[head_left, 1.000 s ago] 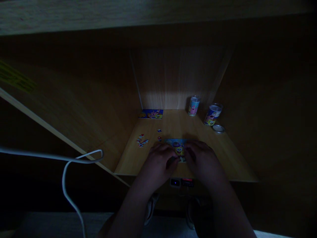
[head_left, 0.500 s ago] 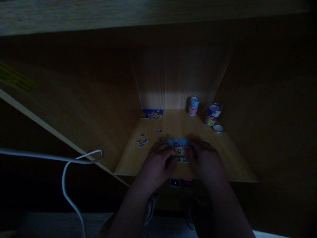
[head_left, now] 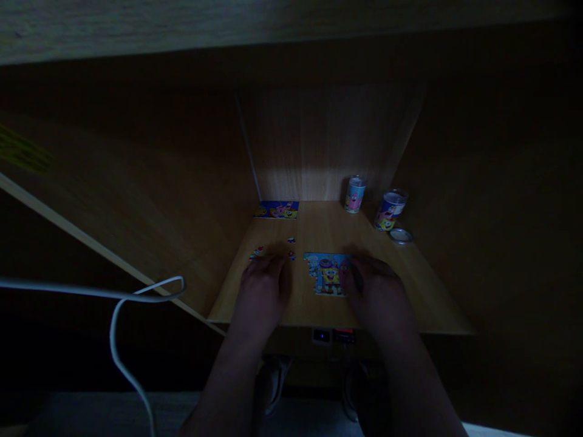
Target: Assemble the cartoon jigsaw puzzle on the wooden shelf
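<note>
A partly assembled jigsaw puzzle point(head_left: 328, 276) lies flat on the wooden shelf, showing yellow and pink cartoon figures on blue; its left edge is ragged. At its right side my right hand point(head_left: 376, 282) holds the puzzle, fingers curled round the edge. My left hand point(head_left: 264, 282) is over the loose pieces further left, its fingers bent downward and the tips hidden in the dark. Some loose puzzle pieces point(head_left: 257, 250) peek out beyond its knuckles. Right of that hand lie two single pieces, one puzzle piece point(head_left: 292, 255) nearer and another puzzle piece point(head_left: 291, 240) behind it.
At the back left corner lies a rectangular cartoon picture point(head_left: 276, 210). Two cartoon-printed cans, a smaller can point(head_left: 355, 195) and a larger can point(head_left: 390, 210), stand at the right with a round lid point(head_left: 401, 236). Side walls enclose the shelf. A white cable point(head_left: 116, 340) hangs at left.
My left hand has left the puzzle's left side and moved left over the loose pieces, uncovering the puzzle's ragged left edge. My right hand stays at the puzzle's right side.
</note>
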The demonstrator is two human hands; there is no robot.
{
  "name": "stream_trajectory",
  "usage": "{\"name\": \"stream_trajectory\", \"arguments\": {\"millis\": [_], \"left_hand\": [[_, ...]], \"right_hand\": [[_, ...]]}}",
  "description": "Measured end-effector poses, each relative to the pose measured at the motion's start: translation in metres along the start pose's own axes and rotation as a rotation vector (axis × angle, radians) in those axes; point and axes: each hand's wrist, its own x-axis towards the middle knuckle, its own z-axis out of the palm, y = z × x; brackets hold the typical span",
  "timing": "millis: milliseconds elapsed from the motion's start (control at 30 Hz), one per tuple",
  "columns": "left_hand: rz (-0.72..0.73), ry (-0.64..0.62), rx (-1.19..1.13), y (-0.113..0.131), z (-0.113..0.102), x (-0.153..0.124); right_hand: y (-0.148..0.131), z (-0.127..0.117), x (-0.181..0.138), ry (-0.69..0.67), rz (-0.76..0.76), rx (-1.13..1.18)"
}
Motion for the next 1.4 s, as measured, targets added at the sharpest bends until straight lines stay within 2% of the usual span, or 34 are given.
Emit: {"name": "stream_trajectory", "arguments": {"millis": [167,300,433,533,600,733,800,1000,1067,1167,1300,1400], "left_hand": [[0.073,-0.102,-0.124,0.011,-0.002,-0.001],[0.103,-0.073,-0.155,0.011,-0.001,-0.002],[-0.067,0.089,-0.002,0.007,0.002,-0.003],[-0.179,0.112,0.085,0.007,0.002,-0.002],[-0.153,0.076,0.096,0.009,0.002,-0.002],[0.015,0.037,0.023,0.01,0.002,-0.001],[0.05,0.028,-0.021,0.007,0.004,-0.002],[-0.188,0.147,0.044,-0.005,0.003,-0.007],[-0.21,0.154,0.056,-0.005,0.0,-0.007],[-0.164,0.125,0.044,-0.005,-0.002,-0.006],[-0.013,-0.011,-0.053,-0.006,-0.001,-0.003],[0.004,-0.04,-0.057,-0.005,-0.001,-0.001]], "right_hand": [[0.002,0.002,-0.001,-0.003,-0.006,0.003],[0.001,0.0,-0.001,-0.003,-0.011,0.001],[-0.001,-0.003,0.0,-0.028,-0.008,-0.001],[-0.001,-0.002,0.0,-0.023,-0.007,-0.006],[0.0,-0.001,-0.001,-0.008,-0.005,-0.014],[0.002,0.002,-0.001,0.007,-0.011,-0.014],[0.001,0.001,-0.001,0.014,-0.019,-0.009],[-0.004,-0.005,0.0,-0.003,-0.018,-0.026],[-0.004,-0.005,0.0,-0.001,-0.019,-0.031],[-0.004,-0.005,0.0,-0.007,-0.01,-0.033],[-0.002,-0.002,0.0,-0.01,-0.009,-0.038],[0.0,-0.001,0.0,-0.015,-0.012,-0.039]]}}
